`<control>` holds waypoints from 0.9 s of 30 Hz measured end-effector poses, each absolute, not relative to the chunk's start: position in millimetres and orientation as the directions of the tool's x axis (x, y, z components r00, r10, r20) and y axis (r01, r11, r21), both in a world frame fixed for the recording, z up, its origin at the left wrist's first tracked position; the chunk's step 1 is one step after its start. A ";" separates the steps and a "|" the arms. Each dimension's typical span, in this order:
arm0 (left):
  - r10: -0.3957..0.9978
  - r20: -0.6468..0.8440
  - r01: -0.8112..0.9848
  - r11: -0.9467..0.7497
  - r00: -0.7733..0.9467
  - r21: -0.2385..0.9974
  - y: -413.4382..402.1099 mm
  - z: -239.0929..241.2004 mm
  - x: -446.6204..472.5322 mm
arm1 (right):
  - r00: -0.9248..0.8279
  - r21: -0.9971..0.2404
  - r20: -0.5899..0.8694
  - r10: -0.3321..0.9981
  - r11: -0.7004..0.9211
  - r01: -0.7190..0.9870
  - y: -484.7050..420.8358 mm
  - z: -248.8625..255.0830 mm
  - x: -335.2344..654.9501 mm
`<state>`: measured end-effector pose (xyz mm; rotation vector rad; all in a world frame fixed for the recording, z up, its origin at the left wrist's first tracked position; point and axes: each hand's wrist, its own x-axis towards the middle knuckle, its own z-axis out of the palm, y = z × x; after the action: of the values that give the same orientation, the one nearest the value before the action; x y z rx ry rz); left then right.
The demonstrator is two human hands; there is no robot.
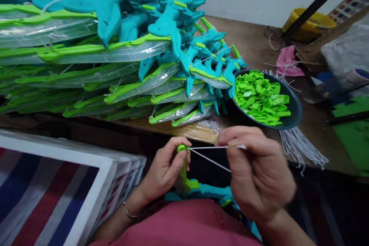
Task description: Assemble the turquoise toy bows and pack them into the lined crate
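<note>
My left hand point(166, 167) is closed around the green tip of a teal and green toy bow point(187, 184) that rests in my lap. My right hand point(256, 173) pinches a white string point(209, 148) that runs taut from the bow's tip to my fingers. A second strand slants down from the tip toward my right palm. The bow's teal body shows just above my red shirt, partly hidden by both hands.
A tall stack of finished teal and green bows point(115, 46) fills the table ahead. A dark bowl point(295, 111) of small green plastic pieces stands right of it, with a bundle of white strings point(300, 148) below. A striped bag in a white crate point(52, 196) is at my left.
</note>
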<state>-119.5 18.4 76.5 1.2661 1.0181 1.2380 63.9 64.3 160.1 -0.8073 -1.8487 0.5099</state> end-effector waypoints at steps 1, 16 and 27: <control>0.988 0.102 -0.113 -0.089 0.115 0.990 20.0 78.3 -121.3 | -0.269 -0.676 0.625 0.733 0.680 0.283 65.2 154.2 61.5; 0.992 0.126 -0.191 -0.125 -0.007 0.974 23.2 78.9 -116.0 | -0.538 -0.666 0.488 0.687 0.692 0.279 58.4 122.0 49.1; 0.989 0.141 -0.343 -0.117 0.044 0.932 22.7 63.8 -118.0 | -0.406 -0.833 0.383 0.829 0.500 0.235 64.2 111.8 41.6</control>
<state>-118.0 22.7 63.8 1.0707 0.8365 1.3976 41.6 64.2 111.8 -0.8800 -1.9051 0.8942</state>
